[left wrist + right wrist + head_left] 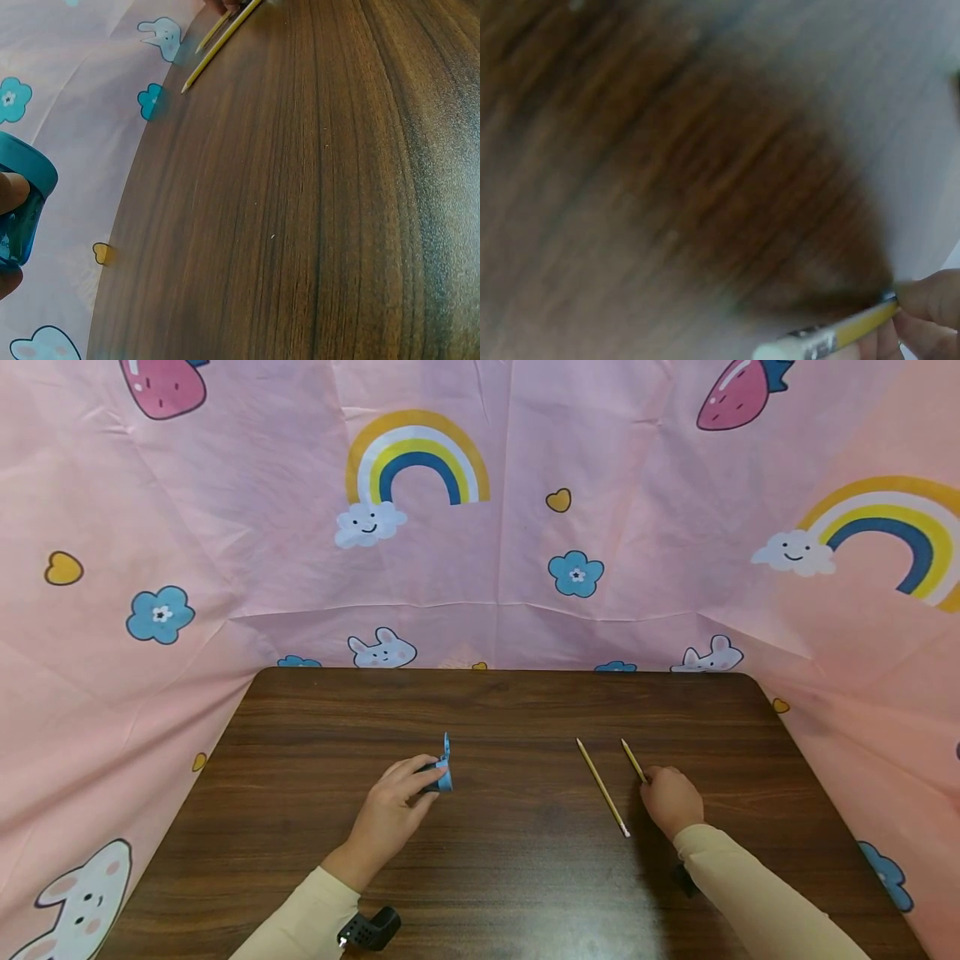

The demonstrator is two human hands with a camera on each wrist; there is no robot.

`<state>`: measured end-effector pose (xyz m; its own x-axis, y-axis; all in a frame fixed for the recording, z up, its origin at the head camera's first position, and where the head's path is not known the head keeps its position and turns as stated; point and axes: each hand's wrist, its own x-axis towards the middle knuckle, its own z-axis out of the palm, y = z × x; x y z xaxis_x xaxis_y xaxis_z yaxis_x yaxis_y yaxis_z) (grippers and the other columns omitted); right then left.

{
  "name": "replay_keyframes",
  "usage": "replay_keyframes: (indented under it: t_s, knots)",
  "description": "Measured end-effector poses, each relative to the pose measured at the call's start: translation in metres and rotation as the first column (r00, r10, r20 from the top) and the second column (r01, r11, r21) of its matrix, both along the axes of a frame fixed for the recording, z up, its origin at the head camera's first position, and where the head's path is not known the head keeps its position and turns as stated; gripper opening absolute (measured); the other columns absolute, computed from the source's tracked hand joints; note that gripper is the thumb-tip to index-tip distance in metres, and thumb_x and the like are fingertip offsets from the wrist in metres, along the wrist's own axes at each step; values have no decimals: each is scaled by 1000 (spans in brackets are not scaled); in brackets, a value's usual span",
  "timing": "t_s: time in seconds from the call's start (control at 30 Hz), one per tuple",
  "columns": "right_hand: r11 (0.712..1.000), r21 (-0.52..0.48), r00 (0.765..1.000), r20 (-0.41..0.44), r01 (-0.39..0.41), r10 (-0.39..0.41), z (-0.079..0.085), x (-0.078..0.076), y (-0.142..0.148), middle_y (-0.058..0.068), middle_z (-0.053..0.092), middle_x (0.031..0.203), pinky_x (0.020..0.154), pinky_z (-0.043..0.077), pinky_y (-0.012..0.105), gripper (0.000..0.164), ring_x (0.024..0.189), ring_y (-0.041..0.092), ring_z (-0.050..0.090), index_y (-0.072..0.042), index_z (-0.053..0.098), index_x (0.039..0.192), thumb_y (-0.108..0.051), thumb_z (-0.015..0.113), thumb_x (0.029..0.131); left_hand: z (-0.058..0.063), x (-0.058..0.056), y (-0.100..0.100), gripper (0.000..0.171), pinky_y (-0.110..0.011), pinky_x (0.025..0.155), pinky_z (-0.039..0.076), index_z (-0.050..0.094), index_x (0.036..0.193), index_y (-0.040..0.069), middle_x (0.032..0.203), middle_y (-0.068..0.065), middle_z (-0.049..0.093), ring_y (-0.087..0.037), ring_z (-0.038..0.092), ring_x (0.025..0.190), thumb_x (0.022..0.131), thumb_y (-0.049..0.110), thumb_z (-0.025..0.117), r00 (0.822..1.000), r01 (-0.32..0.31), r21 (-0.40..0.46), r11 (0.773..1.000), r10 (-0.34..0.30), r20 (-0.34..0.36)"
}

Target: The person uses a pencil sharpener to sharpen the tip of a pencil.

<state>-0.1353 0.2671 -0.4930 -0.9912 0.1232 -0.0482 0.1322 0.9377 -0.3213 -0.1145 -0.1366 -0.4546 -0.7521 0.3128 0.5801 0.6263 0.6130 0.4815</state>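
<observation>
My left hand grips a small blue container whose flip lid stands raised, just over the left-centre of the table. In the left wrist view the container shows a see-through body and a solid teal top, with fingertips on it. At the right, my right hand pinches a yellow pencil, its point facing the far edge. The pencil's white eraser end sticks out of the hand in the right wrist view. A second yellow pencil lies on the table just left of my right hand, eraser end nearer me.
The dark wooden table has rounded far corners. A pink printed cloth with rainbows, flowers and rabbits hangs behind it and along both sides. Black bands are on both wrists, the left wristband showing most.
</observation>
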Motion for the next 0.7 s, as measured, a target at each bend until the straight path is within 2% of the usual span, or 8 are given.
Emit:
replay_keyframes:
  t_s: [0.1,0.23,0.33,0.43,0.5,0.7]
  knots:
    - [1000,-13,1000,-9,2,-2,2,0,0,25,67,96,58,51,48,28,75,34,64,4,68,112,-4,57,87,-1,0,0,43,-29,64,56,74,108,3,113,-14,66,-30,62,102,68,-10,82,1000,4,5,1000,-4,-10]
    - [999,-35,1000,-3,8,-8,6,-1,-1,16,67,80,46,41,36,28,56,22,52,4,67,112,-5,55,89,-1,0,-1,43,-33,67,57,74,108,3,113,-15,66,-29,62,103,68,-9,82,1000,11,11,1000,-11,-15]
    - [999,-37,1000,-1,14,-14,7,-1,-1,8,62,69,43,35,32,29,52,19,46,2,67,114,-7,55,90,-1,1,-3,43,-38,71,58,74,109,3,114,-14,66,-30,62,103,68,-9,82,1000,10,14,1000,-10,-24]
    - [999,-41,1000,-11,19,-19,8,-2,0,5,60,65,43,34,32,31,50,19,45,0,67,118,-9,56,91,-1,1,-4,43,-40,75,58,73,109,3,115,-14,66,-31,62,104,68,-9,82,1000,7,17,1000,-7,-28]
    - [999,-46,999,-26,28,-29,9,-2,1,7,62,68,43,36,34,32,52,20,47,-2,67,118,-10,56,90,-1,1,-4,43,-40,75,58,73,110,3,116,-14,66,-30,62,105,68,-8,82,1000,3,16,1000,-2,-26]
    - [997,-73,998,-47,37,-41,14,-3,3,16,68,91,48,43,39,30,61,22,54,-1,67,117,-11,58,90,-1,1,-5,45,-38,73,58,73,110,4,117,-13,66,-31,62,106,68,-8,82,1000,-8,15,1000,8,-14]
